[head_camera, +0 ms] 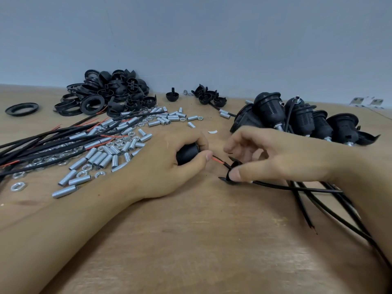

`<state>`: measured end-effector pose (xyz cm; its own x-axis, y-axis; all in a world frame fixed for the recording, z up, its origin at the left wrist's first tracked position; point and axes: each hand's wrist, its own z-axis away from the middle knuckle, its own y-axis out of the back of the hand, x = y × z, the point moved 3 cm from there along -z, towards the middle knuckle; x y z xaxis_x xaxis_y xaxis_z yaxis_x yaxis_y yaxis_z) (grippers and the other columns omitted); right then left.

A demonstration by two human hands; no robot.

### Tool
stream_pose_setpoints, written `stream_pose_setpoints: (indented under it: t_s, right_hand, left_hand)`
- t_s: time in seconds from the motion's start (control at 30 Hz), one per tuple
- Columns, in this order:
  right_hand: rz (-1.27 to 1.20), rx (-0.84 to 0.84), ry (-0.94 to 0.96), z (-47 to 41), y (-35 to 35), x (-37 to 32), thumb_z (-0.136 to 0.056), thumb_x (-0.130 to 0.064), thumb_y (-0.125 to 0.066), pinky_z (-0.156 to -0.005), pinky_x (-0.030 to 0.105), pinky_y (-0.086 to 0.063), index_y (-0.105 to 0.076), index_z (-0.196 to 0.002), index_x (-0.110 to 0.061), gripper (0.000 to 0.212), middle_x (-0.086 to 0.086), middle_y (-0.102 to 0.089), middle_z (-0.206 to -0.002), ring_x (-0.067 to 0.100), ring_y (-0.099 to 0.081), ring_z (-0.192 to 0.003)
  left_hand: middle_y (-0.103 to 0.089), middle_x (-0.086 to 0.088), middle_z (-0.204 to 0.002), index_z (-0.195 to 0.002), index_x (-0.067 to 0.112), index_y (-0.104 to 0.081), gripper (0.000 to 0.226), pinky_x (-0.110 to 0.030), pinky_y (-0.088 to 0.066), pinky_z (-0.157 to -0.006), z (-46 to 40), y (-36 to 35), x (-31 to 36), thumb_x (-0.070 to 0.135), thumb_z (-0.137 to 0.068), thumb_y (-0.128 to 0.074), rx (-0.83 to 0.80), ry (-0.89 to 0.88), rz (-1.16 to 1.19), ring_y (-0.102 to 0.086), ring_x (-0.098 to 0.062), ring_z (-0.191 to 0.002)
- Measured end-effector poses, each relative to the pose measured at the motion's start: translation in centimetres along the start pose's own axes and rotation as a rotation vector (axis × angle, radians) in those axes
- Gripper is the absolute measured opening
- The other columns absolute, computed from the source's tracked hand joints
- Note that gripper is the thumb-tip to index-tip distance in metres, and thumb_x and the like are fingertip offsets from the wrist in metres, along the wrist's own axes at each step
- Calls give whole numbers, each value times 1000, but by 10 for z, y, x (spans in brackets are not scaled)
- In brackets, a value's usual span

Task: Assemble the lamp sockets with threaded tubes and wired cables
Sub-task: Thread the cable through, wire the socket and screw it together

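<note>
**Cap and socket body face each other along one wire**

Nearest the camera, on the bare wooden table (201, 240), both forearms come in low and the hands meet at mid-table. Between them runs the one line that matters: a black cable (297, 188) enters from the right, passes through a small black socket cap (232, 172), and ends in red and black leads (218, 160) pointing left and slightly away, toward the socket body (187, 153).

The right hand (273, 158) pinches the cap between thumb and fingers. The left hand (169, 164) wraps the socket body, fingers curled over it, thumb tip touching the leads where they reach its mouth. Cap and body sit near each other but apart, their axes roughly in line along the wire. My judgement: closing them means sliding the cap left along the cable, so the right hand does the travelling while the left steadies.

Further out on the left lie loose threaded tubes (101, 159) and nuts among spare cables (53, 134). Beyond the right hand sits a cluster of finished sockets (301, 118); farthest back, a heap of black rings and caps (106, 92).
</note>
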<state>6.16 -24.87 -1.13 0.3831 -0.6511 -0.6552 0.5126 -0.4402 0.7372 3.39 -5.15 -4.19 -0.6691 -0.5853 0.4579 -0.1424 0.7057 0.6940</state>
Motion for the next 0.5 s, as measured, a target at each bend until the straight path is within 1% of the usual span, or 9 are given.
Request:
stream_pose_setpoints:
  t_s: [0.03, 0.1, 0.17, 0.2, 0.23, 0.3, 0.37, 0.43, 0.5]
  right_hand:
    - [20, -38, -8, 0, -2, 0, -73, -38, -82, -68, 15, -46, -59, -109, -31, 43, -10, -58, -91, -5, -54, -65]
    - [27, -39, 16, -1, -4, -1, -76, -31, -80, -62, 12, -43, -62, -109, -30, 38, -11, -57, -84, -4, -53, -59]
    - [-8, 7, 66, -3, -6, -4, -78, -29, -79, -65, 22, -46, -65, -106, -28, 31, -7, -62, -82, 2, -55, -60]
    - [-32, 39, 94, -4, -6, -5, -79, -28, -79, -68, 28, -49, -65, -104, -29, 29, -6, -64, -81, 10, -58, -65]
    - [-57, 74, 116, -5, -7, -6, -79, -27, -78, -67, 31, -49, -65, -104, -31, 28, -8, -64, -78, 14, -58, -65]
    - [-127, 124, 152, -6, -10, -7, -81, -22, -78, -64, 29, -48, -62, -107, -34, 33, -15, -62, -70, 8, -58, -59]
    - [-192, 167, 183, -8, -15, -9, -80, -15, -79, -67, 37, -56, -59, -110, -36, 42, -15, -65, -87, 13, -64, -62]
    - [-159, 233, 224, -10, -19, -13, -77, -15, -81, -71, 44, -57, -57, -107, -37, 45, -13, -62, -101, 14, -63, -66]
    - [-166, 276, 258, -11, -21, -15, -74, -20, -82, -67, 39, -54, -57, -101, -38, 41, -16, -63, -102, 9, -64, -66]
  left_hand:
    - [-58, -2, -74, -84, 18, -61, 12, -41, -45, -66, 0, 0, 0, 26, -93, -60, 2, 0, -7, -55, -22, -73]
    - [-58, -2, -73, -83, 18, -61, 12, -41, -44, -66, 0, 1, 0, 25, -93, -60, 2, 0, -7, -55, -21, -72]
    - [-58, -4, -72, -83, 17, -62, 12, -42, -44, -66, 0, 2, 0, 24, -92, -60, 2, -9, -6, -55, -23, -71]
    - [-59, -5, -72, -83, 17, -62, 11, -43, -44, -66, 0, 2, 1, 23, -92, -60, 1, -12, -5, -55, -24, -71]
    - [-59, -6, -72, -83, 17, -62, 11, -43, -44, -66, 0, 2, 1, 22, -92, -60, 3, -10, -2, -55, -24, -71]
    - [-59, -5, -73, -82, 17, -61, 9, -43, -44, -65, 0, 3, 2, 20, -91, -60, 13, 4, 16, -55, -24, -71]
    - [-61, -2, -76, -82, 18, -60, 8, -43, -45, -66, 0, 4, 2, 19, -90, -61, 13, 25, 47, -57, -23, -73]
    - [-61, -1, -79, -83, 18, -60, 8, -43, -45, -67, 1, 5, 3, 21, -90, -60, 5, 40, 70, -57, -24, -74]
    - [-61, -1, -79, -83, 19, -60, 13, -42, -45, -66, 2, 6, 3, 29, -90, -58, 2, 61, 90, -56, -23, -74]
